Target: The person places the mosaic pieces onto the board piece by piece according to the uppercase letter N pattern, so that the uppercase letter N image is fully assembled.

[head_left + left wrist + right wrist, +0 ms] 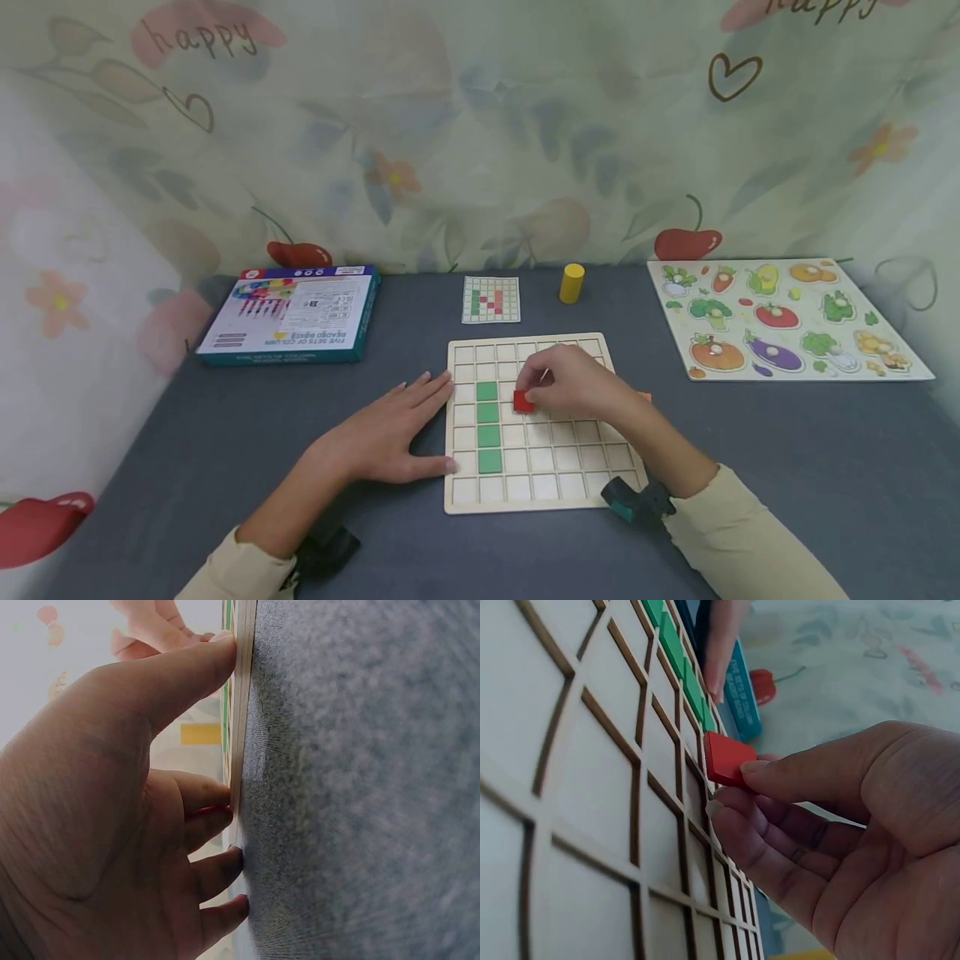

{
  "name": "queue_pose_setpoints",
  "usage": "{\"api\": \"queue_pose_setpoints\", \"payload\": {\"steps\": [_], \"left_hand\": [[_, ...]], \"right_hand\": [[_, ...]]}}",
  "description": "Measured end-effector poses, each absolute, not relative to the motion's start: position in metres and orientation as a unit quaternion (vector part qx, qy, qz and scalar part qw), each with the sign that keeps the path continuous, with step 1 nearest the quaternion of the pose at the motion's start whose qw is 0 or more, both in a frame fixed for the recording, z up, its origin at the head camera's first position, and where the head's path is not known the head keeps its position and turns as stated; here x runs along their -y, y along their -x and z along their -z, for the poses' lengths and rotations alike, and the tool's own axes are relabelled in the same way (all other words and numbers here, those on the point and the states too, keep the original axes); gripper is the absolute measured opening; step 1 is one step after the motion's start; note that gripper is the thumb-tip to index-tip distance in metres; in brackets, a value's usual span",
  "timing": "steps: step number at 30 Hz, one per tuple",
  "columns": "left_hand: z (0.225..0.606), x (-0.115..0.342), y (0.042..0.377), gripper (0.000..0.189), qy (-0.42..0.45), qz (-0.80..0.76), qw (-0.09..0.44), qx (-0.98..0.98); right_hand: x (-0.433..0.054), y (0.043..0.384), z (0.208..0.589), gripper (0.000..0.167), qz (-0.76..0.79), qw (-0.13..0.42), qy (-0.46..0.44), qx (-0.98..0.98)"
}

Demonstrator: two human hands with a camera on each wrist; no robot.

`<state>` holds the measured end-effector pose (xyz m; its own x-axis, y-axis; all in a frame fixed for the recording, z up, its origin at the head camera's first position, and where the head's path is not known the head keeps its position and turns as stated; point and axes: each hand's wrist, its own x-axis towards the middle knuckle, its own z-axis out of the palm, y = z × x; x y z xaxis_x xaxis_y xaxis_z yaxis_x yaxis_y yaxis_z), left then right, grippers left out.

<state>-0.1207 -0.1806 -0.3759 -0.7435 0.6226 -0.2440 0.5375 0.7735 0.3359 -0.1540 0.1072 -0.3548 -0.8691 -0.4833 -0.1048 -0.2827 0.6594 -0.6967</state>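
Observation:
A wooden grid board (477, 492) lies in front of me on the dark cloth, with a column of several green square tiles (488, 436) set in its left part. My right hand (573, 385) pinches a red square tile (726, 759) between thumb and fingers, close over the grid and to the right of the green column. Along the board's left edge, my left hand (382, 435) rests with its fingers extended, the thumb and fingertips touching the rim. In the left wrist view the board's side edge (241, 712) runs past these fingertips.
Behind the board lie a small card with a coloured grid pattern (491, 300) and an upright yellow cylinder (572, 283). A flat box (300, 321) is at the back left, a vegetable puzzle board (795, 354) at the back right. Something orange (646, 397) peeks out beside my right forearm.

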Motion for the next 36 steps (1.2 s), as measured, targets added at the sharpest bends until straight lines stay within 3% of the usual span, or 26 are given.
{"api": "queue_pose_setpoints", "payload": {"steps": [8, 19, 23, 28, 36], "left_hand": [[0.376, 0.181, 0.121, 0.101, -0.319, -0.129, 0.169, -0.924], [0.377, 0.181, 0.120, 0.101, -0.319, -0.133, 0.163, -0.924], [0.377, 0.181, 0.120, 0.101, -0.316, -0.130, 0.164, -0.925], [0.377, 0.180, 0.120, 0.101, -0.315, -0.129, 0.165, -0.926], [0.376, 0.181, 0.120, 0.101, -0.318, -0.131, 0.166, -0.924]], "right_hand": [[-0.092, 0.151, 0.360, 0.015, 0.343, 0.152, 0.222, -0.900], [-0.090, 0.143, 0.365, 0.009, 0.297, 0.112, 0.250, -0.915], [-0.092, 0.139, 0.364, 0.014, 0.290, 0.101, 0.267, -0.913], [-0.101, 0.136, 0.365, 0.020, 0.283, 0.079, 0.281, -0.913], [-0.140, 0.124, 0.363, 0.013, 0.286, 0.052, 0.249, -0.924]]}}
